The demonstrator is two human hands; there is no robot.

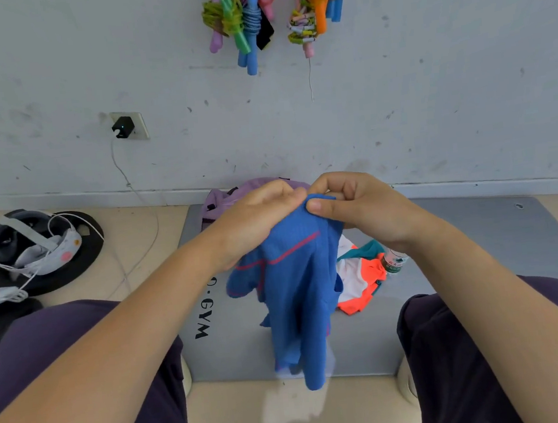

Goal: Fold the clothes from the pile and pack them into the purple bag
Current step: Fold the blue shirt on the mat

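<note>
A blue garment with pink seams [296,295] hangs in the air above the grey mat [450,279]. My left hand [254,220] and my right hand [356,203] both pinch its top edge, close together at mid-frame. Behind my hands, against the wall, the purple bag [221,198] shows only partly. A pile of orange, white and teal clothes [360,278] lies on the mat to the right of the hanging garment.
A small bottle with a green label [394,261] stands beside the pile. A headset with white cables [33,244] lies on the floor at left. A charger [123,127] is plugged into the wall. Skipping ropes [243,15] hang above. My knees frame the mat.
</note>
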